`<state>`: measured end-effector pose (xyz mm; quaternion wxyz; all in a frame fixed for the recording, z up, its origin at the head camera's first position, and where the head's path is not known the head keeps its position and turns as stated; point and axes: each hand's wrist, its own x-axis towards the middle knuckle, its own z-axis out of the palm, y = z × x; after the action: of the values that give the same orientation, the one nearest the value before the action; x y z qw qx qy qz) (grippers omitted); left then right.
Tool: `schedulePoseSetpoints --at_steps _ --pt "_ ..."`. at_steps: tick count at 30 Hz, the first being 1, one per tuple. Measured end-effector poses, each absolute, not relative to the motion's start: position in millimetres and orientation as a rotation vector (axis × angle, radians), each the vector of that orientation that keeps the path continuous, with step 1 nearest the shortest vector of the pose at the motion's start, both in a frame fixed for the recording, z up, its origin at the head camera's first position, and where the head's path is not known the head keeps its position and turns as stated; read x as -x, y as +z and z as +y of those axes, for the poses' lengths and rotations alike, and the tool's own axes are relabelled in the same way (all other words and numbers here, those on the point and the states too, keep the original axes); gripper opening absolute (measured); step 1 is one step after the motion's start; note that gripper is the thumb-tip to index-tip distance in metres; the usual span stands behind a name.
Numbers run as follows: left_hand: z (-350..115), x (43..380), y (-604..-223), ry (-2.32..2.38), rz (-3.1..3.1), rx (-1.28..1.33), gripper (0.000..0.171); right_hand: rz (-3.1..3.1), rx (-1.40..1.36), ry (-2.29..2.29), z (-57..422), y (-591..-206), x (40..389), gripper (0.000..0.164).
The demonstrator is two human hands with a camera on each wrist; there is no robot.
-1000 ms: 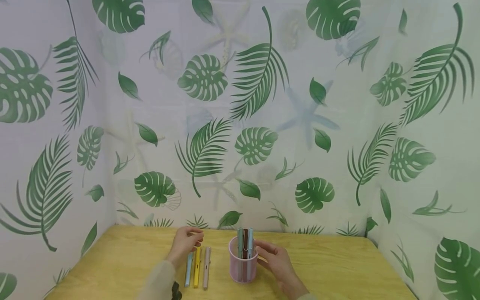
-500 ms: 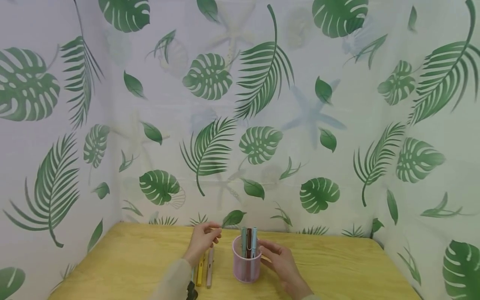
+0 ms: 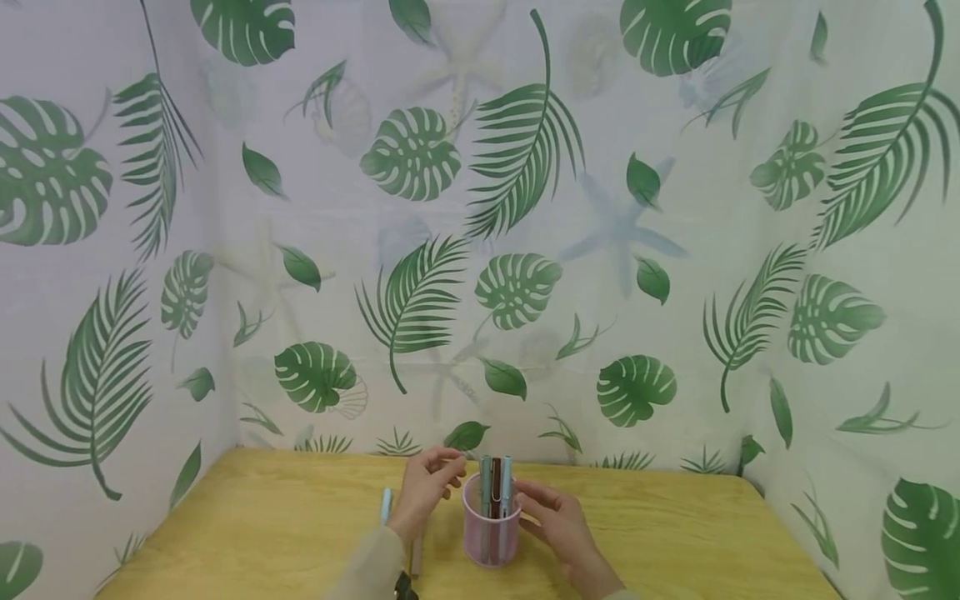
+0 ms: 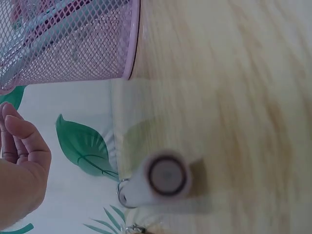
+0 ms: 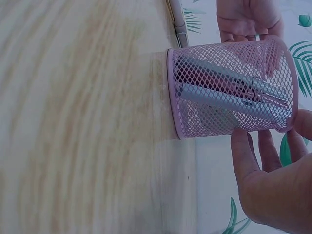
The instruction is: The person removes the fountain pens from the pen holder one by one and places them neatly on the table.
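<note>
As the right hand (image 3: 561,531) leans relaxed, unclamped fingers against the upright pink cup (image 3: 491,546) of pens (image 3: 496,482), apparently steadying it on the table (image 3: 660,533), I see the left hand (image 3: 429,485) hover empty beside it, fingers loosely bent.

Your pink cup (image 3: 492,546) looks like coated metal mesh with a smooth, solid rim. The pens (image 3: 496,483) inside look like smooth plastic. On the pale pen (image 4: 141,187) you can see a shiny metal wire clip (image 4: 121,193). Your tabletop (image 3: 675,533) shows smooth, faintly glossy wood grain. The wall covering (image 3: 525,208) looks like thin, matt, slightly see-through cloth; your left sleeve (image 3: 367,567), matt fabric.
</note>
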<state>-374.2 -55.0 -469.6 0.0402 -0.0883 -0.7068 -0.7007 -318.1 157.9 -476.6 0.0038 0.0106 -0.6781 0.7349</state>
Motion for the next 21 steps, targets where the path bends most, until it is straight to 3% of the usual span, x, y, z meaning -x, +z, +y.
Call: schedulePoseSetpoints --at_steps 21 --pt "-35 380 -473 -2.155 -2.209 0.406 0.039 -2.124 -0.043 2.310 157 -477 317 0.042"
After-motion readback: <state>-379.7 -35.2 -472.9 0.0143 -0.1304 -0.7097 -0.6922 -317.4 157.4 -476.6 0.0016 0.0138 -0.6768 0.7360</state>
